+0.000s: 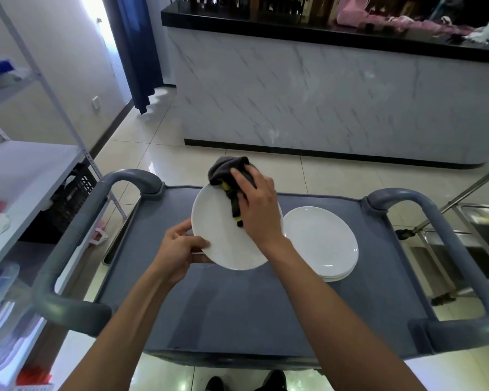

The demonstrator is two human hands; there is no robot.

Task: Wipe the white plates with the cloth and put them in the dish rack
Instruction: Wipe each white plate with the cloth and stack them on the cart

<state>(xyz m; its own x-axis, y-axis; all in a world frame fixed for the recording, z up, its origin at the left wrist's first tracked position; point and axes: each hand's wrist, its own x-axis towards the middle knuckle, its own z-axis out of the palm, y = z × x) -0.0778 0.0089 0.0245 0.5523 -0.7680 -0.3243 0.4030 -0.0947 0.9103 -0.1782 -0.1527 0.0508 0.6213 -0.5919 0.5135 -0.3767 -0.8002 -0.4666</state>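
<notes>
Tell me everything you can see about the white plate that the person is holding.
The held white plate is round, plain and glossy, ceramic by its look, with a shallow rim. It is lifted and tilted above the grey cart top. The left hand grips its near-left edge, thumb on the face. The right hand presses a dark grey cloth with yellow trim onto its upper face. Its right edge overlaps, in view, the stack of white plates lying on the cart.
</notes>
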